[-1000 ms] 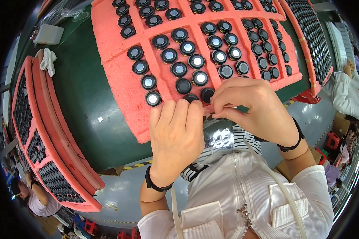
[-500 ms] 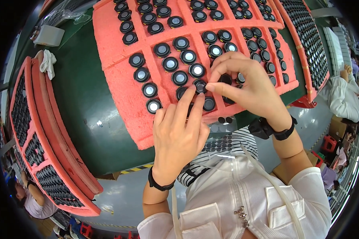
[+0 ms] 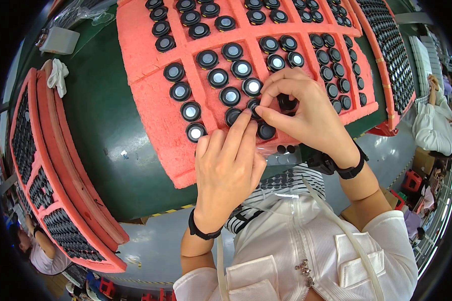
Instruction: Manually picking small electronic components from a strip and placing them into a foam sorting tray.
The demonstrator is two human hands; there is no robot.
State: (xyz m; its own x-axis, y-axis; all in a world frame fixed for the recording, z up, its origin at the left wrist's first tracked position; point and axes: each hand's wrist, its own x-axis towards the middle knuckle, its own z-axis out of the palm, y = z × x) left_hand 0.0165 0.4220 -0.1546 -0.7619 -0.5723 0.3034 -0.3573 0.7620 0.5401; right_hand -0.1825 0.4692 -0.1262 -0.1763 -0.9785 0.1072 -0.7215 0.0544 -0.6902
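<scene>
A pink foam tray [image 3: 155,133] in front of me holds rows of small round speaker-like parts, many with silver centres [image 3: 252,87]. Some near my hands have dark tops, such as this black-topped part [image 3: 266,131]. My left hand [image 3: 227,168] reaches up with fingers stretched, its fingertips resting at the edge of one round part [image 3: 253,106]. Thumb and index finger of my right hand [image 3: 311,113] are pinched together over that same part; whatever lies between them is hidden. A clear sheet with black discs [image 3: 282,149] lies by the tray's near edge.
Stacked pink trays [image 3: 68,165] filled with dark parts stand at the left, a white cloth [image 3: 58,78] on their far end. Another filled tray [image 3: 389,55] is at the right. A grey box [image 3: 59,41] sits far left on the green table [image 3: 105,115]. Other people work on both sides.
The foam tray shows slightly shifted in view. My right thumb and index finger have closed further over the round part; my left fingertips have drawn together beside it.
</scene>
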